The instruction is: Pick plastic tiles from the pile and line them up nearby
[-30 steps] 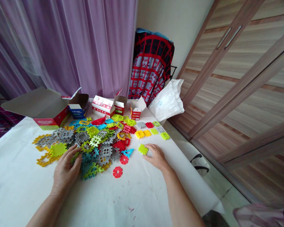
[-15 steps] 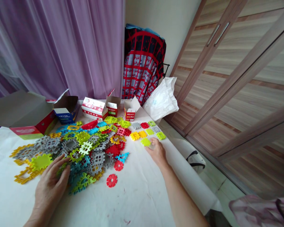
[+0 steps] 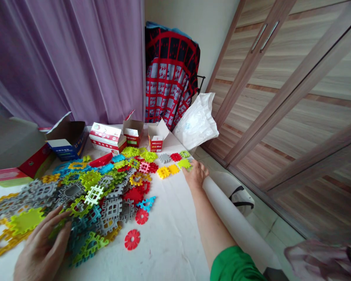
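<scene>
At the lower left, my left hand (image 3: 43,244) curves over the near edge of a pile of interlocking plastic building pieces (image 3: 111,208). A blurred green building piece (image 3: 56,229) shows between its thumb and fingers. My right hand (image 3: 196,173) is at the table's right edge with its fingers curled together; what lies under them is hidden. Its fingertips touch or nearly touch a yellow-green notched tile (image 3: 184,163). Beside it lie two yellow tiles (image 3: 163,172), a grey tile (image 3: 164,158), a red tile (image 3: 176,157) and a green tile (image 3: 185,154).
Open boxes stand along the back: a large one (image 3: 6,173), a blue one (image 3: 67,150) and small red ones (image 3: 156,144). A white-and-red box (image 3: 107,138) is among them. Two red notched discs (image 3: 132,239) lie nearer me. A white bag (image 3: 197,121) stands beyond the table corner.
The view has shifted, so the pile sits further left and lower. My right hand has moved further back over the small tiles, and the yellow-green tile formerly at its fingertips has left its spot.
</scene>
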Available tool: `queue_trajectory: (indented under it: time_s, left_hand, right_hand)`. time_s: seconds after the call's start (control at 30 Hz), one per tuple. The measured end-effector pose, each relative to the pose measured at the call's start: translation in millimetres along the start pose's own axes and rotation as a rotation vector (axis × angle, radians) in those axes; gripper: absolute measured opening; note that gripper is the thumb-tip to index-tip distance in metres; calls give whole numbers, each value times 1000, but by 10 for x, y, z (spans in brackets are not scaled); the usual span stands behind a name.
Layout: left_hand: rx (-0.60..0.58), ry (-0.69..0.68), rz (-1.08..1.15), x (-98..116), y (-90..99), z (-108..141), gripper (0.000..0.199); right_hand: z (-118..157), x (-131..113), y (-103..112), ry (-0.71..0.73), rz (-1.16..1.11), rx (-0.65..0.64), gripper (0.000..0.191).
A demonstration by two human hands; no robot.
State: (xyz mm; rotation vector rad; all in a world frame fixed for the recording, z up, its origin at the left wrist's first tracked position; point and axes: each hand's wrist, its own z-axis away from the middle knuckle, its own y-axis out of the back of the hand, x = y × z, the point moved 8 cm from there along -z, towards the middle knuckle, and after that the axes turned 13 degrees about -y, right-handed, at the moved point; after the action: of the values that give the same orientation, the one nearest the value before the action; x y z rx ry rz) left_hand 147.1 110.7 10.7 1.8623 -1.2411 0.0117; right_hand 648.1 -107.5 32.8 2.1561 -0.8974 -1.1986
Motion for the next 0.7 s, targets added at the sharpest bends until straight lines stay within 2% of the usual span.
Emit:
queue_trajectory:
  time_s: [0.13,0.37,0.7]
  left_hand:
    - [-7,38,104,-42,-32,22,42]
    - [-26,47,110,-12,-21,26,45]
    - [-23,94,99,85,27,-15,43]
  right_hand:
    - [4,-5,-57,43,3,-29,37]
    - [-6,43,-169,73,80,-88,39]
    - [2,17,-149,24,87,-122,41]
